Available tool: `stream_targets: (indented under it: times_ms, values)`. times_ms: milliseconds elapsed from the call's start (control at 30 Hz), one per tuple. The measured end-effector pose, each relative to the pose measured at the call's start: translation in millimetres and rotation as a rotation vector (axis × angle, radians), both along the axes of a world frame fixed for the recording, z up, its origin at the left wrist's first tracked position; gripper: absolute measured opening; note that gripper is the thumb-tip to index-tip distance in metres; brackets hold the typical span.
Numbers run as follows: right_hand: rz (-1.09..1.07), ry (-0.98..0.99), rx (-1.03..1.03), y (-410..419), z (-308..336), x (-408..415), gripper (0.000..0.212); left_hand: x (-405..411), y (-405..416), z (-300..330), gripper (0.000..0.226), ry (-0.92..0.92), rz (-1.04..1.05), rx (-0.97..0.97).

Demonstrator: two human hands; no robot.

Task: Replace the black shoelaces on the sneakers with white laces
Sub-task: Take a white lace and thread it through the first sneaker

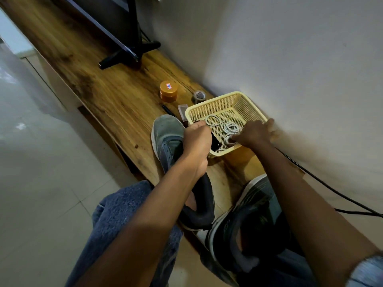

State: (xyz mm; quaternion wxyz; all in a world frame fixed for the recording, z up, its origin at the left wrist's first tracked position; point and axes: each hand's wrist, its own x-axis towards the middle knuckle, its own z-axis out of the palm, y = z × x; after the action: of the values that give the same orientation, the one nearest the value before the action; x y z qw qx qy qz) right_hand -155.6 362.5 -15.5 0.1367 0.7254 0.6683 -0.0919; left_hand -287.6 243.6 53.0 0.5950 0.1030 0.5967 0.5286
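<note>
While the grey low-top sneaker on the left [167, 137] lies on the long wooden shelf [116, 96] with its eyelets bare, no black lace is seen threaded in it; unlacing of this shoe is judged done. The left hand [196, 139] is curled in a fist at the near-left corner of the cream perforated plastic basket [244, 102], and a black lace [215, 142] hangs below it inside the basket, so it appears pinched, though the contact is hidden. White laces [223, 125] lie loose in the basket; they are tangled, so no count is certain. The right hand [255, 132] reaches into the basket, fingertips pinching one white coil. The dark second sneaker [257, 204] stands at lower right; its lacing is obscured by the arm. Relacing is judged not yet begun.

Count: sneakers, two; baskets, one; round orange lidded jar [169, 91], one; small grey tape roll [199, 96], one; black monitor stand [128, 54], one; black cable [331, 189], one.
</note>
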Motion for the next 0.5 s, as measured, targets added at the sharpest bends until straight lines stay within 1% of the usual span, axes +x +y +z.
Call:
stream_targets:
  times_ms: [33, 133, 167, 233, 333, 433, 500]
  values:
    - [0.015, -0.013, -0.004, -2, -1, -2, 0.050, 1, 0, 1, 0.025, -0.009, 0.001, 0.001]
    - [-0.035, 0.037, 0.018, -5, 1, -8, 0.056, 1, 1, -1, 0.025, -0.024, 0.012, -0.001]
    - [-0.047, 0.038, 0.028, -6, 3, -10, 0.055, 0, 1, -1, 0.026, -0.028, 0.015, -0.002]
    - [-0.077, 0.047, 0.035, -3, -1, -10, 0.046, 0, 1, -3, 0.028, -0.027, 0.005, -0.002]
    - [-0.099, 0.111, 0.065, 1, -7, -8, 0.049, 1, 2, -6, 0.036, -0.005, -0.019, -0.007]
    - [-0.061, 0.121, 0.169, 0, 4, -3, 0.045, 1, 3, -8, 0.038, 0.012, -0.022, -0.002]
    - [-0.113, 0.276, 0.242, -6, 26, 0, 0.034, 2, 2, -9, 0.037, 0.014, -0.012, 0.011]
